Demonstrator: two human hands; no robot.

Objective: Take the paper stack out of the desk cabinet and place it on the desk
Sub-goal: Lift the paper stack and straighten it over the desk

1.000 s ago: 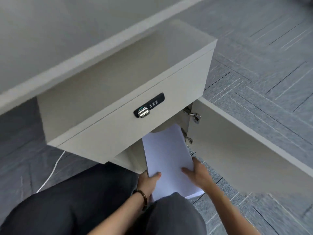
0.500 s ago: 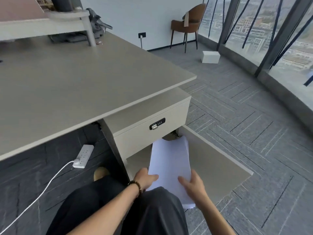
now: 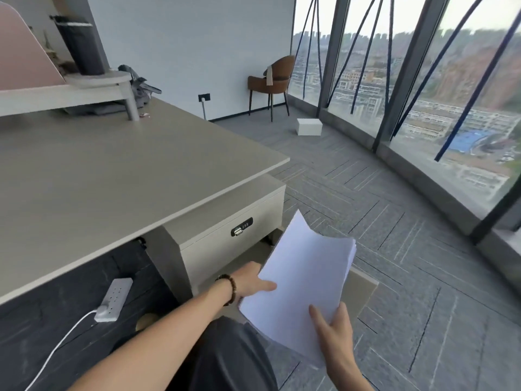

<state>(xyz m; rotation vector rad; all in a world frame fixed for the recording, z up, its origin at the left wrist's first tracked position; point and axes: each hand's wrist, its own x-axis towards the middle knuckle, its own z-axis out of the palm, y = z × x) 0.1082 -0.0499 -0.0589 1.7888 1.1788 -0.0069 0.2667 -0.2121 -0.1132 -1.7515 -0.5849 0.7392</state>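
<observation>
The white paper stack (image 3: 303, 277) is in the air, clear of the desk cabinet (image 3: 225, 221), tilted with its far corner pointing up. My left hand (image 3: 251, 282) grips its left edge, thumb on top. My right hand (image 3: 335, 331) holds the near right corner from below and the side. The stack hangs in front of the cabinet, over its swung-open door (image 3: 359, 292). The beige desk (image 3: 98, 170) spreads to the left, higher than the stack. The cabinet's inside is hidden behind the paper and my left hand.
A drawer with a black combination lock (image 3: 241, 227) sits above the cabinet opening. A white power strip (image 3: 114, 299) with its cord lies on the floor under the desk. A raised shelf (image 3: 64, 91) crosses the desk's back. A brown chair (image 3: 272, 80) and white box (image 3: 309, 127) stand far off.
The stack has come fully out of the cabinet and risen up and to the right in both hands. My view has lifted from the cabinet front to the desk top and room.
</observation>
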